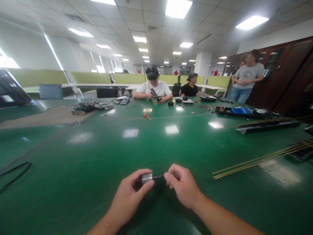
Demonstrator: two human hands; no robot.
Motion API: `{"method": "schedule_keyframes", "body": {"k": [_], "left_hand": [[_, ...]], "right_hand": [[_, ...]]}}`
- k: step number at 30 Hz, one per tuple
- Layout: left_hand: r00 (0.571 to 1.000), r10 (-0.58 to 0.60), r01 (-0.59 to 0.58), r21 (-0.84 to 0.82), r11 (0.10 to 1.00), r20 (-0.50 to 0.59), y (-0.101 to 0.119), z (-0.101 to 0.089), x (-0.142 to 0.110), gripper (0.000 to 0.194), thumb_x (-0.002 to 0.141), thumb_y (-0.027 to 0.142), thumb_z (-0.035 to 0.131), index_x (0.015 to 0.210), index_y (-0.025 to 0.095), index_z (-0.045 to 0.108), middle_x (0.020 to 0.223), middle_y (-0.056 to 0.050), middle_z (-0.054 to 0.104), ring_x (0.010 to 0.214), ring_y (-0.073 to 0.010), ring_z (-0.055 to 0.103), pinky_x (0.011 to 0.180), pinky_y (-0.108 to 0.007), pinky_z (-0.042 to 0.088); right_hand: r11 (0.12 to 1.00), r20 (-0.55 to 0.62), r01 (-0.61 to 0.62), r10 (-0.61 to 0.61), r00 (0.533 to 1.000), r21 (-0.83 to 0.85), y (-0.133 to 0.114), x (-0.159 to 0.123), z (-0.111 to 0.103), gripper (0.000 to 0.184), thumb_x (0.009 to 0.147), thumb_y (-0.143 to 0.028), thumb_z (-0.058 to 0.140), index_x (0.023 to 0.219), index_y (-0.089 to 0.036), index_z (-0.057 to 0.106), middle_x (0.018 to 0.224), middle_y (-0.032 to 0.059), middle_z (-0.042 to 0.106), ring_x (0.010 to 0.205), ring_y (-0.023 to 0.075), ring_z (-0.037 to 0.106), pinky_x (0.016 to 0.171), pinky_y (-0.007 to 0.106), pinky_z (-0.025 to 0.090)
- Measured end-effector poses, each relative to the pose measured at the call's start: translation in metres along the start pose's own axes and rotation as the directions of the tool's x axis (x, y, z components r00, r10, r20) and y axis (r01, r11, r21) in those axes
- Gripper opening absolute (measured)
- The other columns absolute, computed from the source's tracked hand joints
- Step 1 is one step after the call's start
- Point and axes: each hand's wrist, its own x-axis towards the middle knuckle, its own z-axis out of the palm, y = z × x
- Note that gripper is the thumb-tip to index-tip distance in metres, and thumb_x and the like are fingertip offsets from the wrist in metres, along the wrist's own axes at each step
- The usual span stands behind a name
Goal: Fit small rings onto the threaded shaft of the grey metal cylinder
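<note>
My left hand [130, 195] is closed round a small silver metal cylinder [147, 178], pinched between thumb and forefinger just above the green table [97, 156]. A short dark rod [158, 177] sticks out of the cylinder to the right. My right hand [182, 186] pinches the far end of that rod with its fingers curled. Both hands meet near the table's front edge, in the lower middle of the view.
Thin brass rods [259, 160] lie to the right. A black cable [14, 173] loops at the left. A red screwdriver [147, 116] lies mid-table. Black trays [266, 126] sit at the right. Two people sit at the far side, another stands at the back right.
</note>
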Motion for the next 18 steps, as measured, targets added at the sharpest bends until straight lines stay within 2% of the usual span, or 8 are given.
{"method": "schedule_keyframes", "body": {"k": [12,18], "left_hand": [[1.0,-0.022,0.023,-0.006,1.0,0.021,-0.003,-0.0007,0.001,0.034,0.081,0.046,0.069,0.104,0.021,0.071,0.1,-0.005,0.074,0.094,-0.0256,0.068,0.086,-0.032,0.051],[1.0,-0.027,0.028,-0.068,0.997,0.006,-0.0065,0.0005,0.0016,0.034,0.081,0.043,0.072,0.106,0.021,0.067,0.101,-0.005,0.072,0.095,-0.0243,0.066,0.087,-0.032,0.051]], "right_hand": [[0.996,0.012,-0.023,0.022,1.0,0.09,-0.0016,0.0004,0.0001,0.034,0.093,-0.041,0.058,0.068,-0.018,0.055,0.059,-0.0016,0.058,0.053,0.0123,0.053,0.057,0.025,0.042],[0.983,-0.018,-0.034,0.038,0.999,0.178,0.0018,0.0035,-0.0008,0.049,0.095,-0.055,0.051,0.064,-0.017,0.057,0.057,0.0005,0.059,0.051,0.0127,0.055,0.057,0.025,0.043]]}}
